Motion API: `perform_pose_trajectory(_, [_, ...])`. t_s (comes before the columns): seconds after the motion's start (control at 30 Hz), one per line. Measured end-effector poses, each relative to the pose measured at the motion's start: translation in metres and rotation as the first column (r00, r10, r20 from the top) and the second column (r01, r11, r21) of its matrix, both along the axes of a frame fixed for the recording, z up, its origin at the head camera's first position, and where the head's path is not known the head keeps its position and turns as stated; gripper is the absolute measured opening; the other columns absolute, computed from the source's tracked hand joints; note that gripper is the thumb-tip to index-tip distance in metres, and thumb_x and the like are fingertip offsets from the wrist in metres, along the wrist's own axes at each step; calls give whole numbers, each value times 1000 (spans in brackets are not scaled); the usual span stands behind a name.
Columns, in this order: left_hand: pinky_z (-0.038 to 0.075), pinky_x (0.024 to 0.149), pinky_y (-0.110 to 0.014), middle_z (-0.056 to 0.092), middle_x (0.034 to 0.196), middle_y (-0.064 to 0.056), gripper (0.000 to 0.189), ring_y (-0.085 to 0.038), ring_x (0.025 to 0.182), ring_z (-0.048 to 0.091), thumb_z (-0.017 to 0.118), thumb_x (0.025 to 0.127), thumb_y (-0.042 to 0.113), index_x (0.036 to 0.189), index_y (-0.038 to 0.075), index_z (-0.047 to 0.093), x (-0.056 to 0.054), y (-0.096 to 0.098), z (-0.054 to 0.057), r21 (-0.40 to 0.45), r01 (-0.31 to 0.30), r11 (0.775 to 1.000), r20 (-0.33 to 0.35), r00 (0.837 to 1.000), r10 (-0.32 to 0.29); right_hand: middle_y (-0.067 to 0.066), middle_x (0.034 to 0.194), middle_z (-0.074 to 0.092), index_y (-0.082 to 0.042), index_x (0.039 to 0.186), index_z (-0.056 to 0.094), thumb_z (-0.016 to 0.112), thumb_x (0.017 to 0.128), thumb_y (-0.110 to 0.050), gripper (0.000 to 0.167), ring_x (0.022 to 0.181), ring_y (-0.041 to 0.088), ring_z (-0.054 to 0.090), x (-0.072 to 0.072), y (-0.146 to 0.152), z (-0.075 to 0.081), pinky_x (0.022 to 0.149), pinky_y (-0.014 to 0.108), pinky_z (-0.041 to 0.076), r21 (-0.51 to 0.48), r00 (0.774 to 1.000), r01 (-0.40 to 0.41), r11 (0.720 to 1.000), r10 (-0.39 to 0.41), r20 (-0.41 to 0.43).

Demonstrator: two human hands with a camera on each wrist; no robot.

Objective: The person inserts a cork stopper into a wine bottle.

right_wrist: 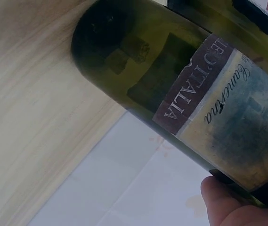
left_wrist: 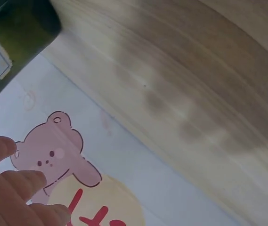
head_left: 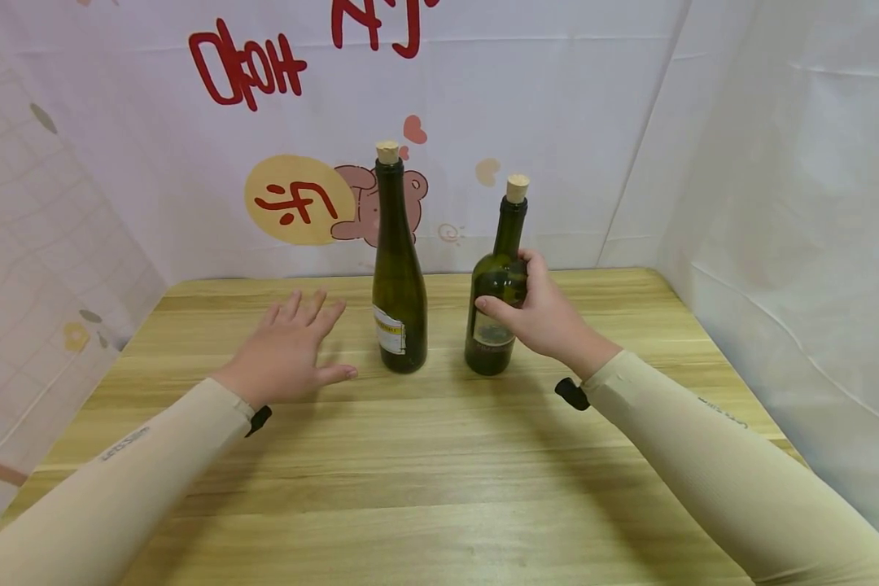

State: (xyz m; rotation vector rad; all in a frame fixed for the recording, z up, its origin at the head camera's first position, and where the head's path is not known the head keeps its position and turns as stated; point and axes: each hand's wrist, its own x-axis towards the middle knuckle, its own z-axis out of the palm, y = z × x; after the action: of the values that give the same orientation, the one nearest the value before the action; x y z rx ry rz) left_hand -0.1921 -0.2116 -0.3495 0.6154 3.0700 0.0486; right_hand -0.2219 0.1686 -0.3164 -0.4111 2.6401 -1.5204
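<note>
Two green glass wine bottles with corks in their necks are on the wooden table. My right hand (head_left: 545, 313) grips the shorter bottle (head_left: 489, 285) around its upper body, thumb in front and fingers on the far side. Its worn label (right_wrist: 237, 117) fills much of the right wrist view. To its left stands the taller, slimmer bottle (head_left: 399, 285), upright, with a torn white label. My left hand (head_left: 286, 346) is spread palm down, to the left of the taller bottle and apart from it. Part of that bottle (left_wrist: 25, 37) shows in the left wrist view.
The wooden table (head_left: 410, 488) ends at a white printed cloth (head_left: 571, 122) hung behind it, with a bear (head_left: 369, 207) and red writing. More cloth hangs along both sides. A dark strap piece (head_left: 571, 394) juts from the right wrist.
</note>
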Motion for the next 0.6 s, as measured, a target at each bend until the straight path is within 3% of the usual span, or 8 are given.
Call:
perform_pose_trajectory(0.2, [14, 121, -79, 15, 174, -24, 112, -60, 157, 9, 44, 87, 91, 169, 18, 22, -2, 0, -7, -16, -14, 1000, 36, 999, 14, 16, 157, 41, -13, 165, 8, 77, 96, -41, 101, 138, 37, 55, 1, 6, -4, 114, 57, 46, 29, 1000, -7, 1000, 8, -21])
perform_pose_trajectory(0.43, [13, 121, -79, 11, 175, -24, 104, -59, 158, 5, 58, 93, 76, 170, 19, 18, -3, -1, -11, -27, -38, 999, 71, 997, 40, 19, 165, 33, -9, 164, 10, 77, 97, -37, 99, 151, 45, 39, 1, 20, -15, 122, 64, 33, 57, 996, -69, 996, 73, -56])
perform_pose_trajectory(0.6, [11, 120, -79, 9, 175, -25, 103, -60, 157, 6, 59, 94, 74, 170, 18, 17, -2, -1, -12, -26, -41, 999, 86, 995, 43, 20, 168, 31, -9, 165, 15, 77, 96, -41, 98, 157, 44, 30, 3, 35, -22, 125, 65, 26, 158, 991, -99, 982, 112, -74])
